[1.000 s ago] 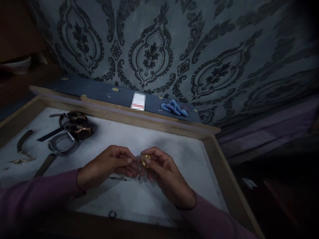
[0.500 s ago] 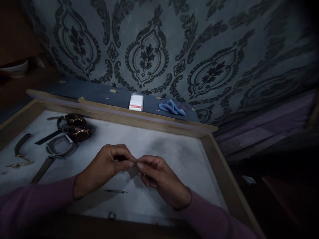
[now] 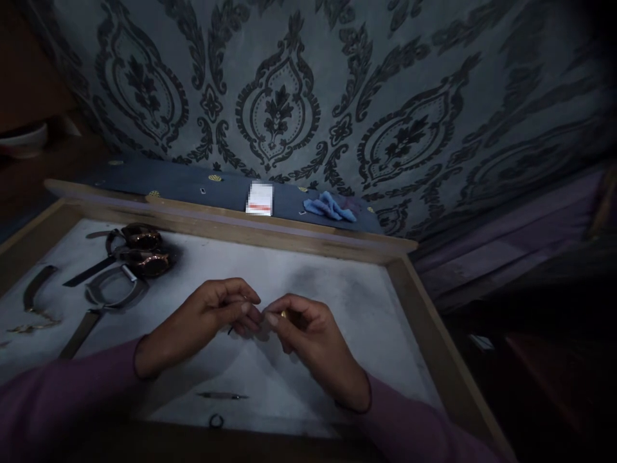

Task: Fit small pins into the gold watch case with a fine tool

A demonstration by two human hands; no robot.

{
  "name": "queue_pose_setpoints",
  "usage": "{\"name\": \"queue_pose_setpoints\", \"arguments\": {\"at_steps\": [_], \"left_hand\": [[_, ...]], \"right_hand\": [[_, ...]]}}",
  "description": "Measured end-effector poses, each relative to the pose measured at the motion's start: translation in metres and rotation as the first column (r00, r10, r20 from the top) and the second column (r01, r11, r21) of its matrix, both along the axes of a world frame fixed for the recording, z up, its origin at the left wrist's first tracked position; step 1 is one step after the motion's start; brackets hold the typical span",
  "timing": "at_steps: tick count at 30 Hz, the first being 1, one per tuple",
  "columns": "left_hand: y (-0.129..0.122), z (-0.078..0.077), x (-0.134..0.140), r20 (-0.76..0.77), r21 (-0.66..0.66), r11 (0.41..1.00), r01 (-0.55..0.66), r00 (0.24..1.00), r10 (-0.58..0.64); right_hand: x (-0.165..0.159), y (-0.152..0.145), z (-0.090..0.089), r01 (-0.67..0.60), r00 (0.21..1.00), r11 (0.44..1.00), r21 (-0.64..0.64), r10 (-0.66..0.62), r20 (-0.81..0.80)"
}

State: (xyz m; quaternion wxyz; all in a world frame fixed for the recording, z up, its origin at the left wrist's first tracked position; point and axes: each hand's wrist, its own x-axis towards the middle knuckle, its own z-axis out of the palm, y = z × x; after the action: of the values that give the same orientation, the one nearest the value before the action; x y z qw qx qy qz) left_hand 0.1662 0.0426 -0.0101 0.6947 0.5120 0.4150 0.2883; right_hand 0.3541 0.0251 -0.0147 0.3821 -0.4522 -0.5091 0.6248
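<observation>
My right hand [image 3: 308,328] grips a gold-coloured piece [image 3: 283,314], mostly hidden in its curl; my left hand [image 3: 212,315] bends close beside, its hold unclear to me. I'd best work low over the white worktop [image 3: 231,251], catching slips.

No readable text, numbers or brand names.
A small white card [image 3: 259,198] with a red band across its lower part lies on a blue cloth [image 3: 186,182] beyond the far edge of a wooden tray [image 3: 226,225]; its face is broken into coarse squares, so any wording is hidden. Small white-edged rectangles [image 3: 203,191] printed on the cloth are too tiny to make out. Inside the tray at left, the face of a dark watch with a coppery rim [image 3: 155,264] is too dim to show any numerals or maker's name.
</observation>
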Motion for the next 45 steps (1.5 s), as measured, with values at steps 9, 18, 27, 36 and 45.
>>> {"name": "queue_pose_setpoints", "arguments": {"at_steps": [9,18,27,36,45], "left_hand": [[-0.009,0.005,0.003,0.079,-0.103,0.993,0.052,0.996,-0.044],[-0.019,0.002,0.007,0.044,-0.033,0.997,0.066,0.997,-0.065],[-0.017,0.0,0.008,-0.027,0.02,0.993,0.113,0.993,-0.113],[-0.017,0.009,0.005,-0.535,0.468,0.839,0.277,0.845,0.019],[-0.01,0.019,0.005,-0.554,0.521,0.807,0.278,0.829,0.072]], "right_hand": [[-0.003,-0.004,0.0,0.032,0.982,0.952,0.305,-0.088,0.169],[-0.002,-0.005,-0.003,-0.012,0.975,0.921,0.388,-0.077,0.211],[0.0,-0.002,-0.002,-0.026,0.97,0.962,0.271,-0.041,0.238],[-0.002,-0.002,-0.002,0.0,0.987,0.997,0.083,-0.013,0.161],[-0.002,0.0,0.0,0.05,0.998,0.992,-0.12,-0.054,-0.031]]}}
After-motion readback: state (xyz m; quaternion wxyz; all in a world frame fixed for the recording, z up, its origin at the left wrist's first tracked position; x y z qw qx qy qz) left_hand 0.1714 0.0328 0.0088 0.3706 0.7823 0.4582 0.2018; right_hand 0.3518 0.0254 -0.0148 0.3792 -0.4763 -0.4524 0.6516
